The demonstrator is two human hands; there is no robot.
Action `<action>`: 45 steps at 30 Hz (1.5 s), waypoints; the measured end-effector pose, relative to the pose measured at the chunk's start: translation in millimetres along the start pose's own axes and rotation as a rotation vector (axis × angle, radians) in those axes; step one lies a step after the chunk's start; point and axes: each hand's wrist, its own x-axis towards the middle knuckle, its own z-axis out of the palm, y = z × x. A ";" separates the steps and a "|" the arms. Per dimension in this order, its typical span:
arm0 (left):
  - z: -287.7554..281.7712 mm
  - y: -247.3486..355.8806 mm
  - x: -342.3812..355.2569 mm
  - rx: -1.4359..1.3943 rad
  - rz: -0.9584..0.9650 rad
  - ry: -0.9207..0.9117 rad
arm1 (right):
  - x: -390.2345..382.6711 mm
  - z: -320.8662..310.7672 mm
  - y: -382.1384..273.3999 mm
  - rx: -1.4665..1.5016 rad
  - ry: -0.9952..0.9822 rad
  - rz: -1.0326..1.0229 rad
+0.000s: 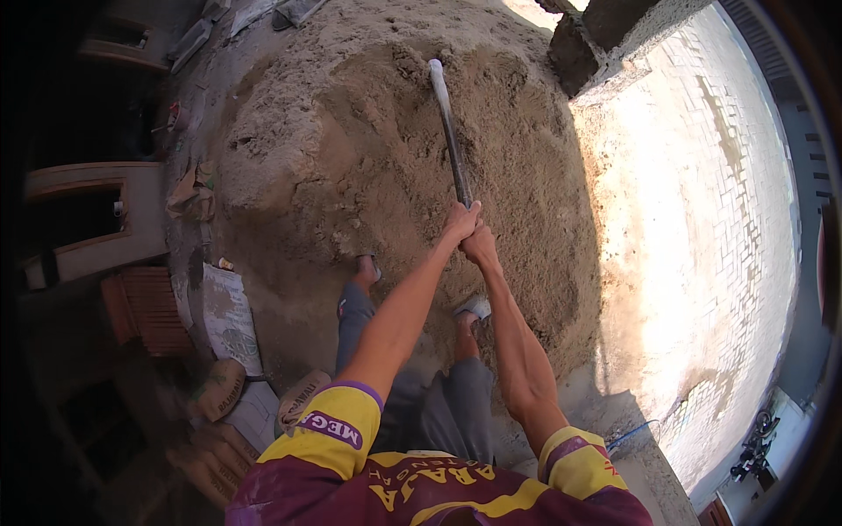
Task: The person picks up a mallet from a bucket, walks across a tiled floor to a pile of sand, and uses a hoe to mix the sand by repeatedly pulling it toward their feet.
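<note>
Both my hands grip the dark handle of a long-handled digging tool (452, 140), one close behind the other. My left hand (460, 222) is wrapped round it slightly farther up, and my right hand (479, 245) closes round it just below, touching the left. From my hands the handle runs away to a pale, whitish far end resting at the sand. No blade shows there, so the tool's exact kind is unclear. A large heap of damp brown sand (368, 167) spreads in front of me, scooped hollow around the tool.
My feet stand apart at the heap's near edge. Several filled sacks (217, 388) lie at the lower left, near a white sack (231, 320) and stacked reddish tiles (147, 311). A rough concrete post (605, 44) rises far right, beside sunlit paving (702, 219).
</note>
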 end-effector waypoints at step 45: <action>-127.1 -153.7 -240.9 -0.598 -0.287 0.060 | 71.9 -5.2 -73.4 0.287 -0.391 0.331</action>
